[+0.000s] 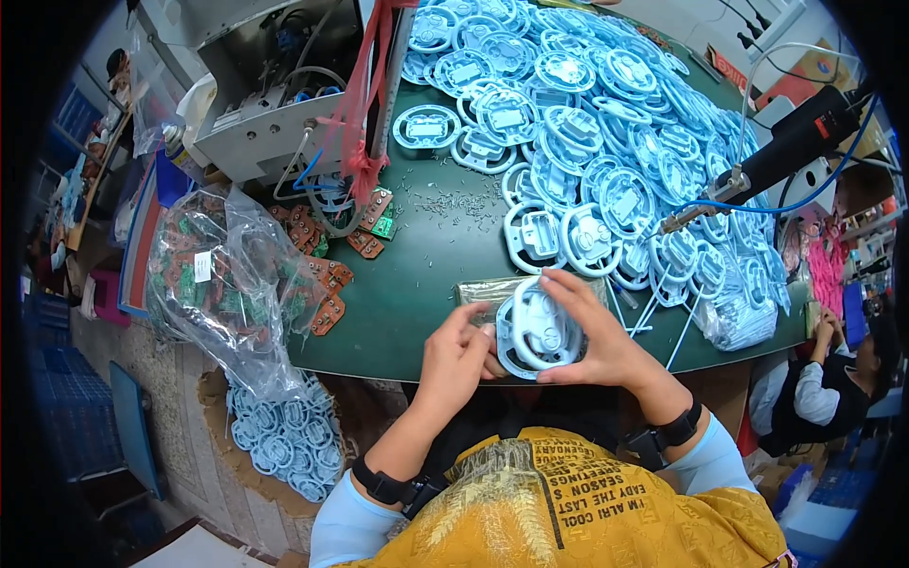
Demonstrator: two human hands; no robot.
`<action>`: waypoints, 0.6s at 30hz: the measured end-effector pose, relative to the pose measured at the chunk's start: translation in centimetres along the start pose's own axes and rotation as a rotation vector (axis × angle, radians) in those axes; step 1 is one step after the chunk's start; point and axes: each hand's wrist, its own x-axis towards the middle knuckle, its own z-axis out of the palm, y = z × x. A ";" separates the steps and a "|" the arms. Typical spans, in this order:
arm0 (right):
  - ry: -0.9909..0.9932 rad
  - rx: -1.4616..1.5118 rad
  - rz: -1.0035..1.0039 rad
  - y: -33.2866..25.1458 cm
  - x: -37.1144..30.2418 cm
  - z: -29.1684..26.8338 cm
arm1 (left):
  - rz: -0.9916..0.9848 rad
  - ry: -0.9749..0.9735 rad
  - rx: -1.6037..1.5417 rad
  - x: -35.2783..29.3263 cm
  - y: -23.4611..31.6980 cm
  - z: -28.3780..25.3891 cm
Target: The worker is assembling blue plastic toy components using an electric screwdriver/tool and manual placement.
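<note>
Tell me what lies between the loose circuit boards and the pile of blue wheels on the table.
The head view shows small metal bits, perhaps screws, scattered there on the green table.

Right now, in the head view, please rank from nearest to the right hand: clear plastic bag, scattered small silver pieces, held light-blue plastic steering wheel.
1. Steering wheel: touching the right hand.
2. Silver pieces: ahead-left, on the green table.
3. Plastic bag: far left.

Pale blue plastic steering-wheel piece (542, 327), round-rimmed, spoked face upward, tilted, near the green table's (402, 327) front edge
</note>
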 end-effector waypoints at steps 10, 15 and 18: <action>0.130 0.055 -0.052 -0.6 0.2 0.0 | 0.258 -0.082 -0.056 -1.2 1.6 0.2; 0.208 -0.171 -0.105 -1.1 0.3 0.4 | 0.212 0.012 0.028 -1.0 1.0 0.2; 0.262 -0.311 -0.171 -1.3 0.4 0.7 | 0.242 0.015 0.070 -0.7 0.3 -0.1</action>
